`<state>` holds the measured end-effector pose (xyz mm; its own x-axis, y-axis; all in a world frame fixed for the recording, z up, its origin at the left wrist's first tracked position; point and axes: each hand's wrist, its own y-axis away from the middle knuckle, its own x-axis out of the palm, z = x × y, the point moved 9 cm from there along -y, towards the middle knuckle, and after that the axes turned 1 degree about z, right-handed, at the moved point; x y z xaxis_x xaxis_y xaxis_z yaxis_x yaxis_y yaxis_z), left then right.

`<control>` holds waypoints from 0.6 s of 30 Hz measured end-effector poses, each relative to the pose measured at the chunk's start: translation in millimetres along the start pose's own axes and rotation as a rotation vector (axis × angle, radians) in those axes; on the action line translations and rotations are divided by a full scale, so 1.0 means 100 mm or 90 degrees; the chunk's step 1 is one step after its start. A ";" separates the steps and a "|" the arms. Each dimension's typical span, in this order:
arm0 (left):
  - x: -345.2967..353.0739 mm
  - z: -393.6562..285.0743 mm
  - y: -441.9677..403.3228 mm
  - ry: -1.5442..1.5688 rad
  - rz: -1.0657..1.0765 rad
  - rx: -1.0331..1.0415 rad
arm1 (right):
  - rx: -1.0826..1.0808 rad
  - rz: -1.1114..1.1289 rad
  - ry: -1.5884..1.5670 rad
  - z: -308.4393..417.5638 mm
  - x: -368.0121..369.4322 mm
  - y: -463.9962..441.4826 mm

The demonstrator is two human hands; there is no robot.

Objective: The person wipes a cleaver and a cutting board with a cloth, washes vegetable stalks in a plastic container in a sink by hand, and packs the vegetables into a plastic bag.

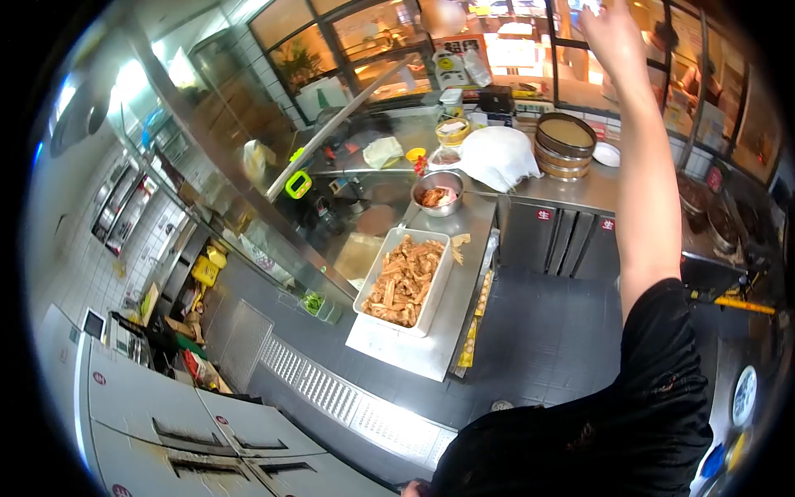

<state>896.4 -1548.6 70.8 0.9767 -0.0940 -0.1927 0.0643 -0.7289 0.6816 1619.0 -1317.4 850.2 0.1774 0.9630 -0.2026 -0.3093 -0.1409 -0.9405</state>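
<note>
White tray (434, 301) of brown food pieces (404, 282) sits on the steel bench (394, 352), back from its near edge and close to its left edge, with a metal bowl (426, 209) just past the tray's far end. The tray's long axis runs roughly from the bench's near edge toward its far end. It lies ahead of the left hand (411, 489), which seems the nearer, and well to the left of the raised right hand (617, 50). The right hand shows no object but is cropped, and little of the left shows, so I cannot tell if either is released or clenched
</note>
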 end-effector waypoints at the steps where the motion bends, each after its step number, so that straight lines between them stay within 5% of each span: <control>1: 0.00 0.00 -0.02 0.009 -0.009 -0.002 | 0.071 0.040 -0.060 -0.07 0.10 0.11; 3: -0.03 0.02 -0.06 0.025 -0.026 -0.017 | -0.009 -0.007 -0.049 0.07 0.27 0.38; 5: -0.10 0.05 -0.12 0.035 -0.036 -0.023 | 0.101 0.122 -0.058 0.17 0.41 0.62; 18: -1.46 -0.21 -0.75 0.065 -0.022 0.060 | 0.111 0.240 -0.200 1.46 0.47 1.92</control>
<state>753.6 -1466.2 62.9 0.9903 -0.0022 -0.1392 0.0835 -0.7911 0.6060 1431.9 -1266.2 699.8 -0.2571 0.8792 -0.4010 -0.4541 -0.4762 -0.7530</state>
